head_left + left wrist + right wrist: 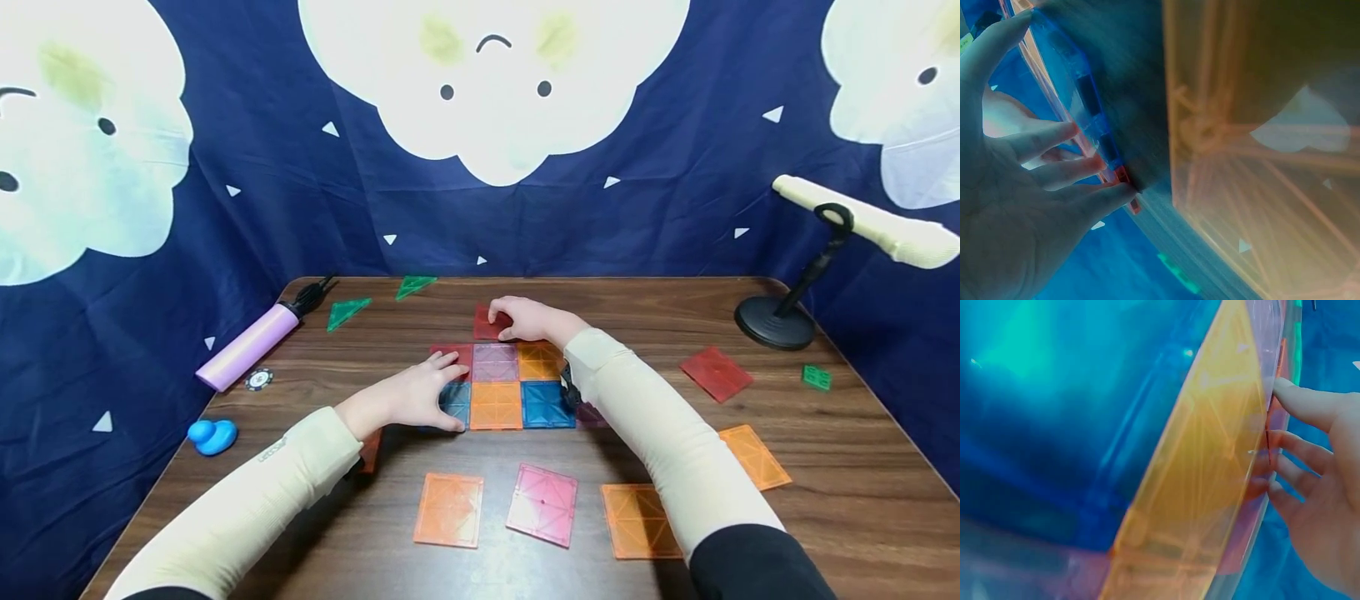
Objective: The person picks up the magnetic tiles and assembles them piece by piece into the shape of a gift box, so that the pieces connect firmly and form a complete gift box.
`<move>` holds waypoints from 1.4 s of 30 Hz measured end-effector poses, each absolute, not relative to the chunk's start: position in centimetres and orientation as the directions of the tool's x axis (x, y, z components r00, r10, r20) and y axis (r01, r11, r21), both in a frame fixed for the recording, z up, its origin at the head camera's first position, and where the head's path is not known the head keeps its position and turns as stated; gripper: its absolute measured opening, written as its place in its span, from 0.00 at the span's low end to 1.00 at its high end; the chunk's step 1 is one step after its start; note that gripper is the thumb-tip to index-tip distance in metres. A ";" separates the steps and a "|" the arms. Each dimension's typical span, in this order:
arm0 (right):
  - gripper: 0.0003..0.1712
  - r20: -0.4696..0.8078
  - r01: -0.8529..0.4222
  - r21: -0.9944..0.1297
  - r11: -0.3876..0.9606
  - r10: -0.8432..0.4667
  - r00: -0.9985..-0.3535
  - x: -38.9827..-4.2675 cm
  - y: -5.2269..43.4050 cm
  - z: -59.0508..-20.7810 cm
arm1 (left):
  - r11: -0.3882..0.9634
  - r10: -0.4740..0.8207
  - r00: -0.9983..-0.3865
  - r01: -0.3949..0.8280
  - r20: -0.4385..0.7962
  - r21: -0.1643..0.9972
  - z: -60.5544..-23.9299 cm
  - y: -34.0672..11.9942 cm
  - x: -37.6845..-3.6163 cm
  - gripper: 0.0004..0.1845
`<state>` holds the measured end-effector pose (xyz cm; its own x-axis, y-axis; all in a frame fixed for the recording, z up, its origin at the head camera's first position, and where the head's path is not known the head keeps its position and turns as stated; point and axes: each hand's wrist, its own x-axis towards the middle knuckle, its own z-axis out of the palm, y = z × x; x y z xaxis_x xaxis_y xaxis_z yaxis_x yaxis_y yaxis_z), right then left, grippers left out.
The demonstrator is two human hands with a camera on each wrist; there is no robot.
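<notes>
Translucent square tiles lie edge to edge in two rows mid-table. A purple tile (496,363) and an orange tile (538,362) are in the far row, an orange tile (496,406) and a blue tile (548,406) in the near row. My left hand (414,395) spreads its fingers at the left end, over a red tile (463,358) and another blue tile (454,403). Beyond the far row, my right hand (528,318) rests bent fingertips on a second red tile (484,323), covering its right part. The right wrist view shows thumb and fingers (1300,450) apart along its edge.
Loose tiles lie nearer me: orange (448,510), pink (543,504) and more orange (637,521). To the right are a red tile (716,373), a green brick (816,377) and a black stand (776,321). A purple pump (251,346), poker chip (258,380) and blue duck (213,436) are left.
</notes>
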<state>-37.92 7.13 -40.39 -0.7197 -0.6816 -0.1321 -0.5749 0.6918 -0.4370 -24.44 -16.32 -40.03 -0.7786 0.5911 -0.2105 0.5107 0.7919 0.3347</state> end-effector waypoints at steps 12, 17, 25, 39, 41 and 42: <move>0.19 -0.177 -0.594 -0.428 0.681 -0.708 -0.684 -36.2 9.0 -39.3 | 0.788 0.595 -0.775 0.511 -0.213 0.343 -40.1 -16.4 -24.4 0.52; 0.24 -0.148 -0.629 -0.449 0.635 -0.747 -0.649 -33.9 12.2 -38.8 | 0.791 0.593 -0.774 0.510 -0.221 0.338 -40.2 -16.2 -24.4 0.52; 0.37 -0.075 -0.643 -0.483 0.595 -0.759 -0.646 -28.2 18.7 -39.7 | 0.785 0.604 -0.765 0.521 -0.224 0.335 -40.2 -15.8 -24.9 0.51; 0.44 -0.090 -0.598 -0.458 0.657 -0.704 -0.704 -25.0 22.9 -40.8 | 0.718 0.692 -0.712 0.660 -0.119 0.221 -38.2 -13.6 -22.8 0.36; 0.44 -0.081 -0.598 -0.452 0.662 -0.698 -0.711 -24.9 23.0 -40.9 | 0.630 0.768 -0.639 0.740 -0.047 0.236 -37.8 -12.2 -21.0 0.30; 0.44 -0.078 -0.596 -0.450 0.665 -0.694 -0.716 -24.9 23.1 -40.8 | 0.582 0.803 -0.596 0.774 -0.024 0.251 -37.7 -11.5 -20.0 0.29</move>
<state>-24.89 23.07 -40.84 -0.7158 -0.6939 -0.0785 -0.5957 0.6653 -0.4499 -20.01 -11.49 -37.73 -0.5961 0.8026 -0.0242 0.7735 0.5820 0.2509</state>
